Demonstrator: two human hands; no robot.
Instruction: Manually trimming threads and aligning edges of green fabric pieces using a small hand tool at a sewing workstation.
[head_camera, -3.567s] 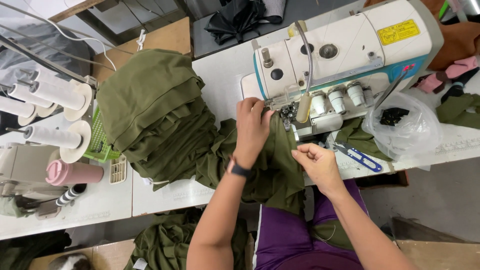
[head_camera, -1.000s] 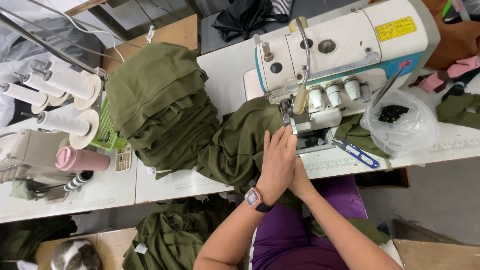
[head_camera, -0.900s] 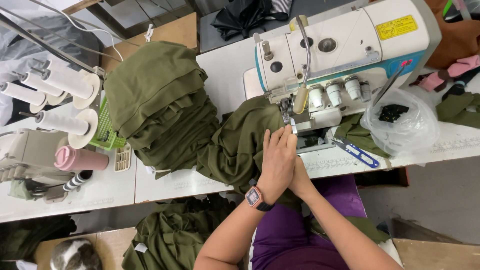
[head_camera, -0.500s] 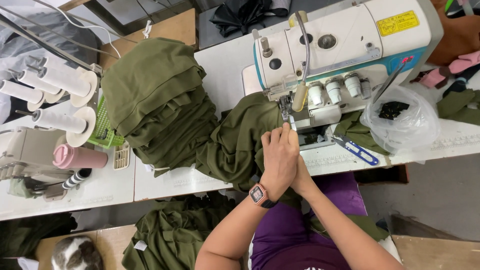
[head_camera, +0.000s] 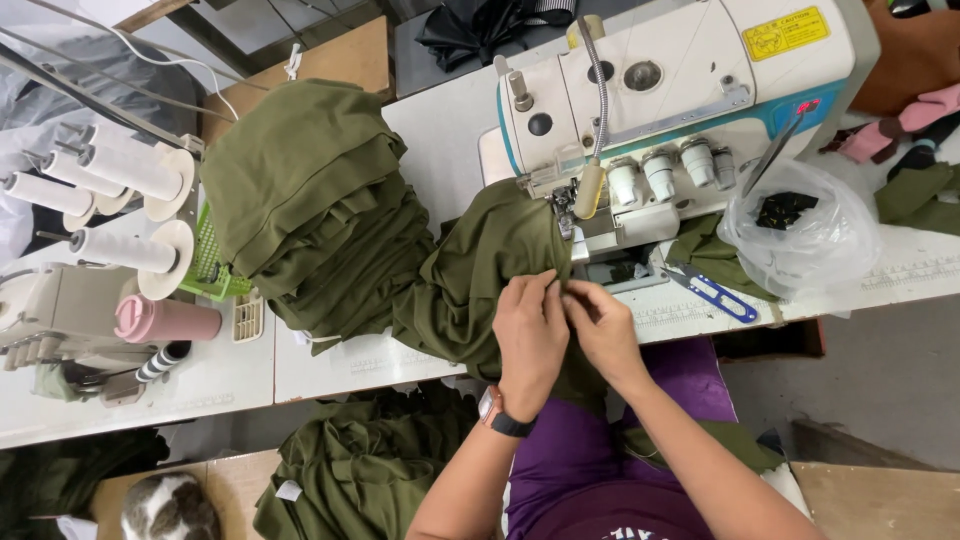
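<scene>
An olive green fabric piece (head_camera: 480, 270) lies bunched on the white table (head_camera: 370, 360), running under the presser foot of the white sewing machine (head_camera: 660, 90). My left hand (head_camera: 530, 335) and my right hand (head_camera: 600, 325) sit side by side at the table's front edge, just below the needle area. Both pinch the fabric's edge, fingers closed on the cloth. A dark watch is on my left wrist.
A tall stack of folded olive fabric (head_camera: 310, 200) sits left of the machine. Blue-handled snips (head_camera: 715, 293) and a clear plastic bag (head_camera: 800, 225) lie to the right. White thread cones (head_camera: 120, 180) and a pink bottle (head_camera: 165, 320) stand far left. More olive cloth (head_camera: 350, 470) hangs below the table.
My hands have come together from apart. They moved up a little to the fabric's edge near the needle, and the right hand now shows beside the left.
</scene>
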